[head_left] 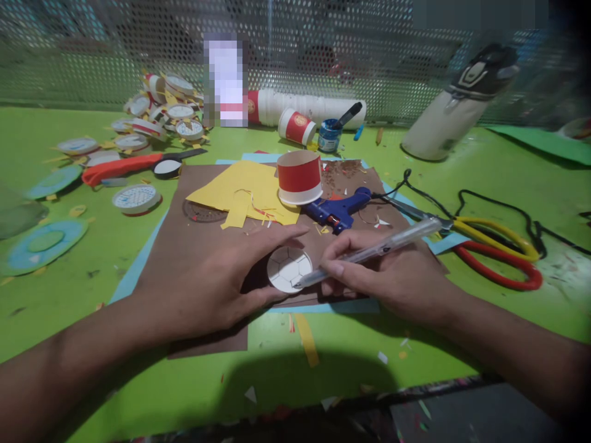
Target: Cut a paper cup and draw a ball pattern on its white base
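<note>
My right hand (pixel 369 267) grips a clear-barrelled pen (pixel 388 245) slantwise, its tip touching the lower edge of a round white disc (pixel 287 263). Black lines like a football pattern are drawn on the disc. Thumb and forefinger of my left hand (pixel 231 271) curve around the disc, thumb at its lower edge; its other fingers are partly hidden. Beneath lies brown paper (pixel 161 264). Just beyond the disc are a cut red and white paper cup (pixel 299 177), yellow paper (pixel 240 184) and a blue glue gun (pixel 341 208).
Scissors (pixel 498 246) with red and yellow handles lie to the right beside a black cord. A bottle (pixel 438 117) stands at back right. Stacked paper cups (pixel 318 107) and a blue paint jar (pixel 329 136) are behind. Decorated discs (pixel 180 111) pile up at the left, near an orange-handled cutter (pixel 124 166).
</note>
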Demonstrator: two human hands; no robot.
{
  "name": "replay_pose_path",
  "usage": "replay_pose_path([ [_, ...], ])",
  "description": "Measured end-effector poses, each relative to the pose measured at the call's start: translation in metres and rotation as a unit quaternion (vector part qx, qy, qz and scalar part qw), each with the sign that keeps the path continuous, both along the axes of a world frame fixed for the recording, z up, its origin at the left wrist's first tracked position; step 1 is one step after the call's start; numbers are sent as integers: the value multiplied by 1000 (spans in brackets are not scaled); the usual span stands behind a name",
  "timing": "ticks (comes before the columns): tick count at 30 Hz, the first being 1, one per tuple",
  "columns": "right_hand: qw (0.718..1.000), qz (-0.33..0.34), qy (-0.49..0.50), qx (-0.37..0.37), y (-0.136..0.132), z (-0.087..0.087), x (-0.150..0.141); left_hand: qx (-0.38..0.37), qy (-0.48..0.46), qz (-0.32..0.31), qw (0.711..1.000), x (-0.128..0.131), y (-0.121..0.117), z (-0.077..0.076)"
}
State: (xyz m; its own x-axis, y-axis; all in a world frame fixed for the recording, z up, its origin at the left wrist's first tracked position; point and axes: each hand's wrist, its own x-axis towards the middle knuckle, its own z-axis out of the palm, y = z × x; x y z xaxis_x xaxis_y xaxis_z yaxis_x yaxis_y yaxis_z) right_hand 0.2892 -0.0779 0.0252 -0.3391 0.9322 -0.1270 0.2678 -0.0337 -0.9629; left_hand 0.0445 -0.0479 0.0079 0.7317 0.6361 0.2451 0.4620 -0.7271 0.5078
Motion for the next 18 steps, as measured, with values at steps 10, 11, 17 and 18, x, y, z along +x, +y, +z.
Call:
replay_pose_path([
  [10,999,26,-33,29,0,9,-2,48,10,-4,999,-2,-3,-1],
  [11,999,27,-37,30,0,9,-2,50,7,-8,999,-2,-3,-2],
  [17,997,33,-57,41,0,10,0,48,-13,-31,998,1,-4,-1],
  [18,997,33,-61,43,0,10,-1,50,-14,-34,998,1,-4,0],
])
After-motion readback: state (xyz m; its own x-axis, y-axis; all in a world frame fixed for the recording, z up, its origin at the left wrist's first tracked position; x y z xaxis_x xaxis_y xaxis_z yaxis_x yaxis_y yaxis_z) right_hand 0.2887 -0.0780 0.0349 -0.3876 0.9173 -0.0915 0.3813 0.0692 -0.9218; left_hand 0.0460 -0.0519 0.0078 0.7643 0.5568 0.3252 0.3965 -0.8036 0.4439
